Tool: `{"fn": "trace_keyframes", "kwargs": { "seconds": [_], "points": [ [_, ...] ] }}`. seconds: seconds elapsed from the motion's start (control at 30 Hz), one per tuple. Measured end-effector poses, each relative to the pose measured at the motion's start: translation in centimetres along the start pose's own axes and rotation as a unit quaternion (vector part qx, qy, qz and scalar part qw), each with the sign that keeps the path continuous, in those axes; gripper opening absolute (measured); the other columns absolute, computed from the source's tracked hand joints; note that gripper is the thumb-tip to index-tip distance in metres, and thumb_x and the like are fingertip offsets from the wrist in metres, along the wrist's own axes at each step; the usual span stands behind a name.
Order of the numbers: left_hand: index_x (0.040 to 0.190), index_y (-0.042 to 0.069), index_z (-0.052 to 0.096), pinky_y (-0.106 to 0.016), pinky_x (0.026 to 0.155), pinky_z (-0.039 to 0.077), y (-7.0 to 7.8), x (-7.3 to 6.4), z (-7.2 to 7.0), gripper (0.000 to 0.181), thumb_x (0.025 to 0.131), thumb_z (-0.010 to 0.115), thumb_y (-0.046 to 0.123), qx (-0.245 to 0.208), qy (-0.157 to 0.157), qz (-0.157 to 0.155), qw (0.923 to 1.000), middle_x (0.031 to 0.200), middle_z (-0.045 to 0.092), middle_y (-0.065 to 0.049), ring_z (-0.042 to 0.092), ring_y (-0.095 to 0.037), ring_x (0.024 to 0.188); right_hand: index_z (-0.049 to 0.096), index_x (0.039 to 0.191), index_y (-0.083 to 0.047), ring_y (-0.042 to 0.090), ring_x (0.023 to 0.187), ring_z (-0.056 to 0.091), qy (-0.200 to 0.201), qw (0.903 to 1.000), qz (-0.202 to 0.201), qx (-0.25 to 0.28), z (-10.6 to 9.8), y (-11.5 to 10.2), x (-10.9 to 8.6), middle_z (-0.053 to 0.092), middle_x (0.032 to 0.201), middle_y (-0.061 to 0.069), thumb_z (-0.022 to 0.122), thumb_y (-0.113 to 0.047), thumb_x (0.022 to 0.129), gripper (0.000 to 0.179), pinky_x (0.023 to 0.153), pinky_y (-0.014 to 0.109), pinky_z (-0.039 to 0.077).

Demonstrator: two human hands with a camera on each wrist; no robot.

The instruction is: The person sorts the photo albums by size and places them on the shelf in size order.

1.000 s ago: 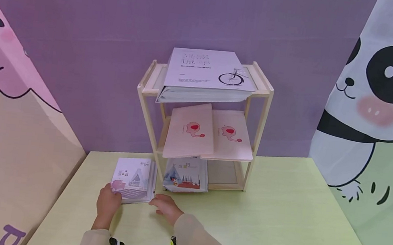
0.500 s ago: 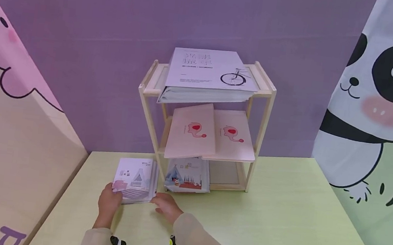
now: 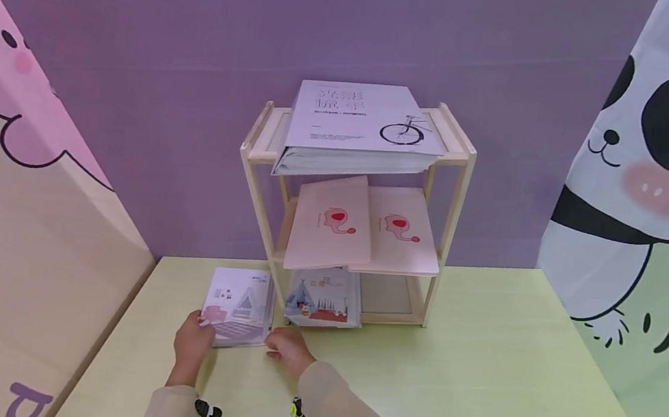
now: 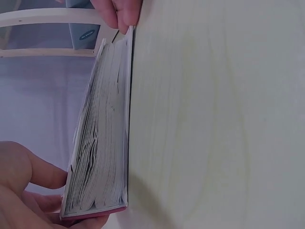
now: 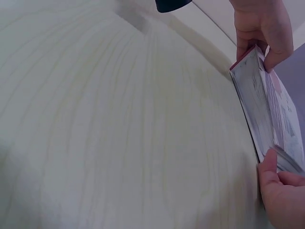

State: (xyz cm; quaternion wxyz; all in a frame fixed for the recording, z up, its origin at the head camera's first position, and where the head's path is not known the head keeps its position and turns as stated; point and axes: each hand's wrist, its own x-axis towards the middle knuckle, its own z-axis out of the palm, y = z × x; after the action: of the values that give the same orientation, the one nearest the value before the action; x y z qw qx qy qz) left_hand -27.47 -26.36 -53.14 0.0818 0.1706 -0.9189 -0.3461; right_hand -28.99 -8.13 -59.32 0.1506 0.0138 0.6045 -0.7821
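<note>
A thick book [image 3: 240,299] lies on the table left of a small wooden rack. Its white cover shows a tent drawing, and its spine is red in the wrist views. My left hand [image 3: 194,338] grips its near left corner, thumb on the cover and fingers round the spine. At the near right corner, my right hand [image 3: 289,350] pinches the lower cover edge between thumb and curled fingers. The left wrist view shows the wavy page block [image 4: 102,129] from its end, with right fingertips [image 4: 128,14] at the far corner.
The rack [image 3: 459,202] has three tiers. A big white book [image 3: 351,117] with a bicycle lies on top, two pink elephant booklets [image 3: 331,236] [image 3: 401,244] on the middle tier, and a tent-picture book [image 3: 324,297] below, overhanging the front. Bare table [image 3: 476,376] extends right.
The book's top cover has shifted right over the lower edge, so a narrower strip shows at its right side. Both hands stay at its corners; the head view has shifted slightly.
</note>
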Motion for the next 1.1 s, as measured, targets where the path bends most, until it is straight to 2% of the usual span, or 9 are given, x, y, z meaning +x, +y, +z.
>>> {"fn": "trace_keyframes", "kwargs": {
  "seconds": [0.07, 0.1, 0.13, 0.27, 0.5, 0.63, 0.77, 0.93, 1.1],
  "points": [
    [0.124, -0.017, 0.044, -0.058, 0.089, 0.039, -0.1, 0.0, 0.0, 0.050, 0.082, 0.043, 0.009, 0.001, -0.002, 0.002, 1.0000, 0.120, 0.052, -0.036, 0.047, -0.052, 0.110, 0.033, 0.061, -0.012, 0.009, 0.059, 0.044, 0.007, 1.0000, 0.005, 0.005, 0.1, -0.5, -0.5, 0.040, 0.062, -0.002, 0.054, 0.007, 0.073, 0.031, 0.063, 0.031, 0.054],
    [0.124, -0.017, 0.044, -0.058, 0.088, 0.040, -0.1, 0.0, 0.0, 0.049, 0.082, 0.044, 0.009, 0.003, -0.002, 0.006, 1.0000, 0.120, 0.052, -0.036, 0.048, -0.053, 0.109, 0.032, 0.060, -0.012, 0.010, 0.059, 0.044, 0.019, 0.9995, 0.026, 0.003, 0.4, -1.5, -1.2, 0.039, 0.061, -0.002, 0.052, 0.011, 0.072, 0.033, 0.064, 0.032, 0.054],
    [0.123, -0.017, 0.045, -0.058, 0.088, 0.040, -0.1, -0.1, 0.0, 0.049, 0.082, 0.045, 0.009, 0.005, -0.002, 0.007, 1.0000, 0.119, 0.053, -0.036, 0.048, -0.053, 0.108, 0.032, 0.059, -0.013, 0.009, 0.058, 0.044, 0.022, 0.9993, 0.029, 0.003, 0.4, -2.0, -1.7, 0.039, 0.061, -0.002, 0.051, 0.011, 0.073, 0.033, 0.065, 0.031, 0.054],
    [0.124, -0.017, 0.045, -0.060, 0.089, 0.039, 0.5, -0.7, -0.4, 0.049, 0.084, 0.045, 0.010, 0.015, -0.017, 0.009, 0.9997, 0.121, 0.051, -0.037, 0.048, -0.054, 0.110, 0.041, 0.060, -0.012, 0.009, 0.058, 0.045, 0.020, 0.9985, 0.049, 0.011, 0.4, -3.1, -2.8, 0.044, 0.062, -0.003, 0.052, 0.012, 0.074, 0.030, 0.065, 0.028, 0.052],
    [0.124, -0.018, 0.046, -0.059, 0.090, 0.039, 0.7, -1.5, -0.6, 0.049, 0.083, 0.042, 0.008, 0.038, -0.024, 0.014, 0.9989, 0.122, 0.050, -0.037, 0.048, -0.054, 0.110, 0.055, 0.067, -0.001, 0.012, 0.058, 0.048, 0.030, 0.9958, 0.081, 0.032, 0.2, -2.9, -3.4, 0.050, 0.063, 0.002, 0.053, 0.012, 0.074, 0.014, 0.058, 0.021, 0.047],
    [0.123, -0.018, 0.047, -0.059, 0.089, 0.040, 0.4, -1.9, -0.7, 0.048, 0.083, 0.042, 0.008, 0.040, -0.019, 0.022, 0.9988, 0.122, 0.051, -0.036, 0.048, -0.054, 0.110, 0.059, 0.073, 0.003, 0.011, 0.057, 0.052, 0.031, 0.9942, 0.090, 0.051, 0.1, -2.7, -3.7, 0.054, 0.066, 0.004, 0.055, 0.012, 0.076, 0.010, 0.057, 0.020, 0.048],
    [0.122, -0.016, 0.048, -0.059, 0.088, 0.041, 0.4, -2.5, -1.1, 0.047, 0.083, 0.043, 0.009, 0.037, -0.024, 0.024, 0.9987, 0.122, 0.052, -0.035, 0.048, -0.053, 0.110, 0.061, 0.078, 0.009, 0.010, 0.056, 0.052, 0.029, 0.9943, 0.099, 0.030, 0.2, -2.7, -3.9, 0.055, 0.065, 0.004, 0.056, 0.009, 0.080, 0.005, 0.054, 0.019, 0.047],
    [0.122, -0.017, 0.048, -0.059, 0.089, 0.040, 0.5, -2.9, -1.5, 0.047, 0.084, 0.044, 0.010, 0.034, -0.031, 0.022, 0.9987, 0.122, 0.051, -0.036, 0.048, -0.054, 0.111, 0.064, 0.085, 0.015, 0.008, 0.053, 0.051, 0.021, 0.9951, 0.096, -0.005, 0.3, -2.7, -4.3, 0.056, 0.063, 0.004, 0.058, 0.008, 0.083, 0.009, 0.051, 0.016, 0.044],
    [0.122, -0.017, 0.048, -0.058, 0.090, 0.040, 0.9, -3.6, -1.9, 0.046, 0.084, 0.045, 0.010, 0.031, -0.039, 0.018, 0.9986, 0.122, 0.051, -0.036, 0.047, -0.054, 0.112, 0.064, 0.091, 0.018, 0.009, 0.057, 0.052, 0.005, 0.9960, 0.085, -0.027, 0.1, -2.6, -4.8, 0.060, 0.067, 0.008, 0.057, 0.011, 0.084, 0.012, 0.056, 0.020, 0.048]
  ]
}}
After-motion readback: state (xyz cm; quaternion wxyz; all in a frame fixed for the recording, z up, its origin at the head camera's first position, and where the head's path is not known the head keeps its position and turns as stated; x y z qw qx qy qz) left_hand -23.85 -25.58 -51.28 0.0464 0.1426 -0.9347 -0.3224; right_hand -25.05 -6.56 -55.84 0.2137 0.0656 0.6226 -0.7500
